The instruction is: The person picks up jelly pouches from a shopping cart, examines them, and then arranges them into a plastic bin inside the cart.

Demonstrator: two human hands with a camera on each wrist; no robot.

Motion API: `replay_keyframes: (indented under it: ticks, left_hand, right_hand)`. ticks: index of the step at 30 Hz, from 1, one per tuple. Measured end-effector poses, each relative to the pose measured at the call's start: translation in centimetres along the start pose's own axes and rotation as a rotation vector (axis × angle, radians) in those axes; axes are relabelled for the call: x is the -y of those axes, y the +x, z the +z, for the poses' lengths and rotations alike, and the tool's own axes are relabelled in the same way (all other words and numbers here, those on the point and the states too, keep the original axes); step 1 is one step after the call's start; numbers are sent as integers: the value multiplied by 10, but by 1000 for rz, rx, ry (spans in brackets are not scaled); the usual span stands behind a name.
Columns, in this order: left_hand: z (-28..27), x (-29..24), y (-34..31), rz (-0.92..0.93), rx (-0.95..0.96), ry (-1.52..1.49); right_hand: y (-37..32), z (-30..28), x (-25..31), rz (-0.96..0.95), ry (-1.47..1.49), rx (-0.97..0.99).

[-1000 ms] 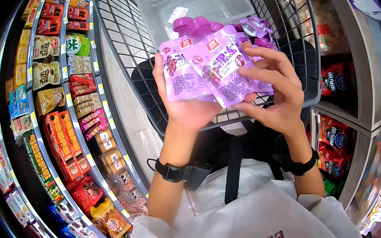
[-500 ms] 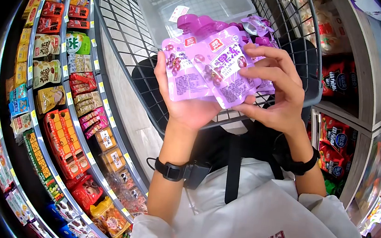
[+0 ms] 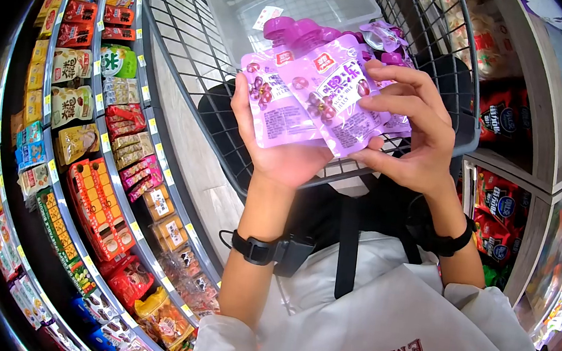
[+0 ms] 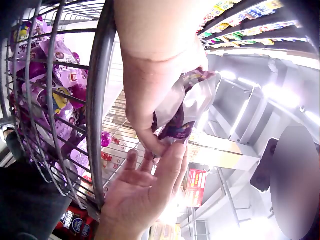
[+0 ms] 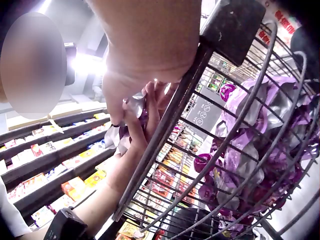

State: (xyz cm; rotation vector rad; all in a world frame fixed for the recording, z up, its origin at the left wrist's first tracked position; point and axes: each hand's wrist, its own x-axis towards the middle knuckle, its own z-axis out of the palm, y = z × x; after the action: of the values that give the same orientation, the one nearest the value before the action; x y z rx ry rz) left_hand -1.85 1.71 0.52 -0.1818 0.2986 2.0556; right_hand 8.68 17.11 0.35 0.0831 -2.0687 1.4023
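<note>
Two light-purple jelly pouches with grape pictures are fanned out over the cart, the right pouch (image 3: 334, 95) overlapping the left pouch (image 3: 277, 110). Purple caps (image 3: 293, 31) show at their top ends. My left hand (image 3: 283, 155) holds both from below, its thumb along the left pouch's outer edge. With thumb and fingers, my right hand (image 3: 422, 135) pinches the right pouch by its lower right side. Seen from the left wrist, the pouches' silvery and purple sides (image 4: 192, 107) stick out past the left hand (image 4: 150, 95), with the right hand (image 4: 145, 195) below.
The wire shopping cart (image 3: 171, 47) stands in front of me, with a clear plastic bin (image 3: 243, 10) at its far end. More purple pouches (image 5: 250, 135) lie in the cart. Snack shelves (image 3: 95, 115) run along the left, and wooden shelving (image 3: 543, 162) stands close on the right.
The head view has shifted slightly, so the hands, pouches and cart appear a little farther right. Both hands keep their hold, and the pouches stay fanned in nearly the same pose.
</note>
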Motion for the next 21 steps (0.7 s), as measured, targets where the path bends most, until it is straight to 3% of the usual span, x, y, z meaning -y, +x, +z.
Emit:
replay_keyframes:
  ticks: [5,7,14,18,20,21]
  left_hand:
    - [1,0,-1,19,14,-39]
    - [-2,0,-1,-20,104,-52]
    - [2,1,0,42,-19,127]
    - [-3,1,0,25,56,34]
    - [-2,3,-1,42,-21,157]
    - [-2,3,-2,30,-10,125]
  right_hand:
    - [1,0,-1,10,-11,-1]
    - [1,0,1,12,-3,0]
    - [1,0,0,29,3,3]
    - [2,-2,-1,24,-16,12]
    - [3,-3,-1,-3,-42,28]
    - [2,-3,2,81,-5,38]
